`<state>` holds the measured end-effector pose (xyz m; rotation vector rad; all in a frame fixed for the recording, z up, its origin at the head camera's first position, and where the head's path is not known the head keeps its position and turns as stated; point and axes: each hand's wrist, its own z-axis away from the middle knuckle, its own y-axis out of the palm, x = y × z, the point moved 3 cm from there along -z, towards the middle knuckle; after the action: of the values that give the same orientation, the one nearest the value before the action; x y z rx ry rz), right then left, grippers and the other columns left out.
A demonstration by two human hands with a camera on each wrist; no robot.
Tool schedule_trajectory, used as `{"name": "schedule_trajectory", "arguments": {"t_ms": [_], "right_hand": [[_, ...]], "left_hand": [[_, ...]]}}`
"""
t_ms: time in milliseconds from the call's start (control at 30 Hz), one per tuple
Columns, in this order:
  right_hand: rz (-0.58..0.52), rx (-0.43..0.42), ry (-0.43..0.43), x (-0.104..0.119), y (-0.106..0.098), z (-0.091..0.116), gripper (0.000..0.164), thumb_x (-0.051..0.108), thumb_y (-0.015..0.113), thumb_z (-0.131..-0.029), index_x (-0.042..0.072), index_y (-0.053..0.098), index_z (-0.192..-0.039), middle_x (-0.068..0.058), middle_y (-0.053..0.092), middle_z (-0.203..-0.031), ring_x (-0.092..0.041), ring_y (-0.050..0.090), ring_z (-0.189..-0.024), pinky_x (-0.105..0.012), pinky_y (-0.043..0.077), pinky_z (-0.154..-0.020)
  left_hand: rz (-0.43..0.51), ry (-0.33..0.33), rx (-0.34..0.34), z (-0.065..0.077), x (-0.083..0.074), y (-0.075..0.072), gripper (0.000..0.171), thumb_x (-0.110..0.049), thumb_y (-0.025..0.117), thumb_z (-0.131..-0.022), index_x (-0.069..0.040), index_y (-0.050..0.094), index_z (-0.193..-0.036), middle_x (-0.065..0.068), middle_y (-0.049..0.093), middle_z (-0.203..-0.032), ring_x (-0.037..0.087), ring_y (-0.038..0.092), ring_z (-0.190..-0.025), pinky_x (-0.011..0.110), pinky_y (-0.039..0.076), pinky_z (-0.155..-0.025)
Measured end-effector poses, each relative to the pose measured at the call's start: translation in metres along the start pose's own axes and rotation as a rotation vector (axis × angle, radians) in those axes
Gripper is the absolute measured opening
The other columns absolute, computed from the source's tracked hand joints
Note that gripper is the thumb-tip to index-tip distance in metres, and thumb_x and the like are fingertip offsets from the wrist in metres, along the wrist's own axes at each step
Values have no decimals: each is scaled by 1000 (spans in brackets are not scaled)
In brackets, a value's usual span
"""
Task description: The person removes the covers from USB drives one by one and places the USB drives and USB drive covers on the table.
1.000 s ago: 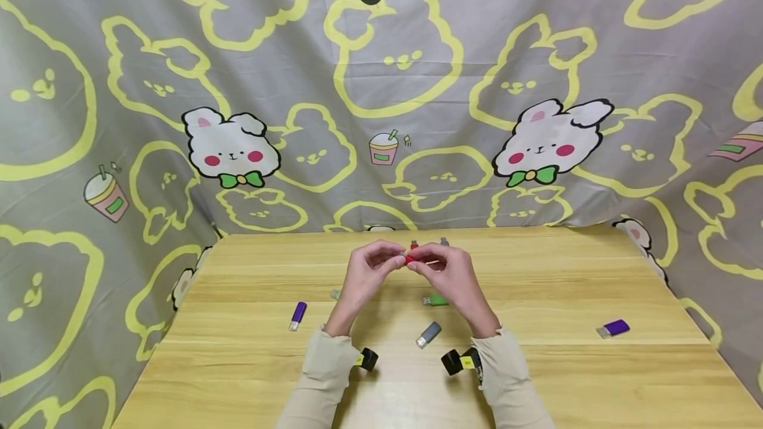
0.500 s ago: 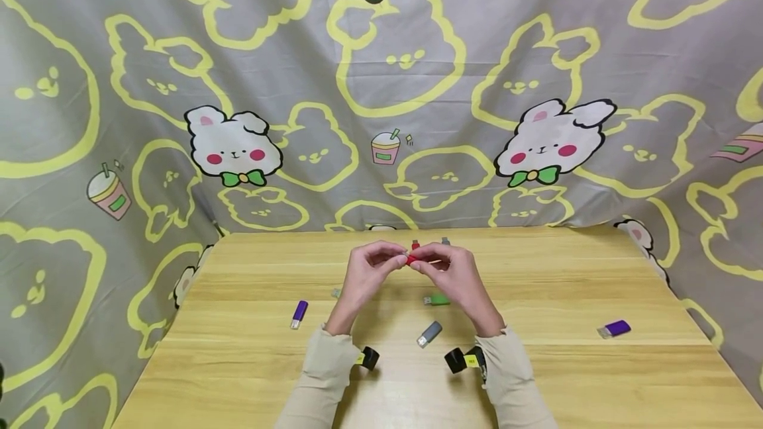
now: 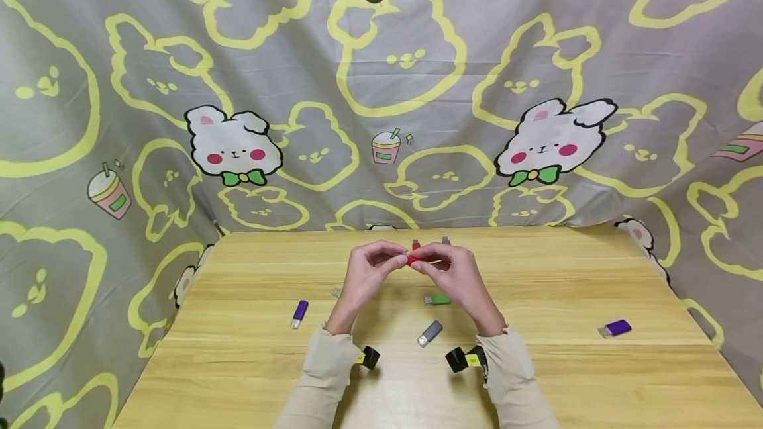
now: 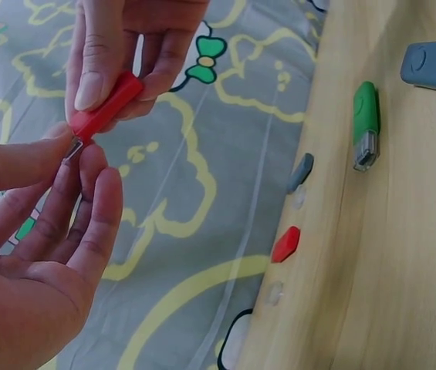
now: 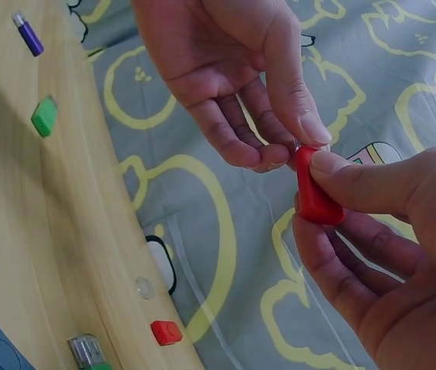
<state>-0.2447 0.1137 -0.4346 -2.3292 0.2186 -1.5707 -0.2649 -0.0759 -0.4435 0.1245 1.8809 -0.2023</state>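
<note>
A red USB stick (image 3: 411, 259) is held up above the far part of the table between both hands. My left hand (image 3: 371, 271) pinches its shiny connector end between thumb and fingers; most of that end is covered, as the left wrist view shows. On the red body of the stick (image 5: 316, 191), the thumb and fingers of my right hand (image 3: 448, 270) keep a grip. Near the table's far edge, behind the hands, lie a second red USB stick (image 3: 415, 243) and a grey one (image 3: 446, 241).
On the wooden table (image 3: 238, 376) lie a green USB stick (image 3: 440, 299), a grey stick (image 3: 430, 333), a purple stick (image 3: 301, 314) at left and another purple stick (image 3: 616, 328) at right. The left wrist partly hides another green stick (image 5: 44, 116). A patterned curtain (image 3: 429, 177) encloses the table.
My right hand and forearm have shifted very slightly right. Both hands keep their hold on the red USB stick. The sticks on the table stay where they were.
</note>
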Motion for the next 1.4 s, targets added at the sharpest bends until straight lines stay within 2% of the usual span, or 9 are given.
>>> {"name": "schedule_trajectory", "arguments": {"t_ms": [167, 233, 433, 633, 800, 967, 1033, 1233, 1400], "right_hand": [[23, -34, 35, -4, -9, 3, 12, 5, 82, -87, 6, 80, -98, -6, 76, -94, -20, 73, -83, -26, 61, -74], [11, -48, 41, -5, -13, 3, 12, 3, 83, -85, 5, 80, -97, -7, 76, -93, -21, 74, -81, -26, 61, -73], [6, -11, 46, -7, -11, 3, 15, 5, 83, -86, 5, 79, -101, -9, 75, -96, -21, 74, -83, -27, 61, -74], [24, -21, 74, -10, -11, 2, 21, 0, 80, -88, 2, 77, -109, -11, 76, -99, -24, 74, -86, -27, 62, -75], [15, -35, 80, -22, -17, 1, 19, -2, 76, -91, 0, 76, -110, -15, 75, -101, -26, 73, -87, -25, 61, -76], [18, -68, 97, -33, -29, 3, 16, 0, 77, -90, -1, 76, -107, -16, 75, -99, -27, 72, -89, -22, 59, -75], [41, -78, 114, -39, -34, 4, 16, 1, 78, -90, -1, 76, -106, -16, 75, -99, -25, 72, -88, -20, 58, -73], [155, -119, 162, -57, -55, 3, 16, 3, 80, -89, -1, 76, -105, -17, 76, -97, -23, 73, -84, -18, 55, -68], [208, -137, 200, -70, -74, -4, 18, 5, 79, -91, -3, 76, -107, -20, 76, -100, -24, 73, -85, -17, 53, -69]], "left_hand": [[47, 31, -105, 1, -3, -20, 11, 5, 75, -90, 9, 73, -101, 25, 72, -96, 15, 70, -77, 26, 60, -75], [55, 43, -123, 1, -4, -26, 11, 7, 74, -89, 9, 73, -100, 27, 71, -96, 15, 70, -76, 26, 60, -74], [36, 47, -68, 0, -1, -25, 15, 2, 75, -92, 11, 72, -103, 26, 71, -98, 18, 71, -80, 29, 61, -77], [25, 9, -68, 1, 2, -22, 15, 2, 74, -92, 11, 72, -104, 24, 72, -99, 19, 71, -82, 29, 61, -78], [23, -13, -72, 1, 3, -24, 15, 1, 74, -93, 10, 72, -105, 23, 72, -100, 21, 72, -83, 31, 61, -79], [28, -17, -71, 0, 4, -24, 19, 1, 73, -93, 13, 70, -107, 24, 72, -100, 35, 71, -87, 30, 61, -79], [28, -14, -69, 0, 5, -24, 18, 0, 74, -93, 13, 71, -106, 24, 72, -100, 37, 71, -87, 30, 61, -79], [27, -22, -56, -2, 5, -22, 18, 1, 74, -93, 12, 71, -106, 24, 72, -101, 24, 71, -84, 30, 61, -79], [17, -30, -50, -2, 5, -21, 16, 2, 73, -93, 12, 71, -106, 23, 72, -101, 24, 71, -84, 31, 61, -79]]}}
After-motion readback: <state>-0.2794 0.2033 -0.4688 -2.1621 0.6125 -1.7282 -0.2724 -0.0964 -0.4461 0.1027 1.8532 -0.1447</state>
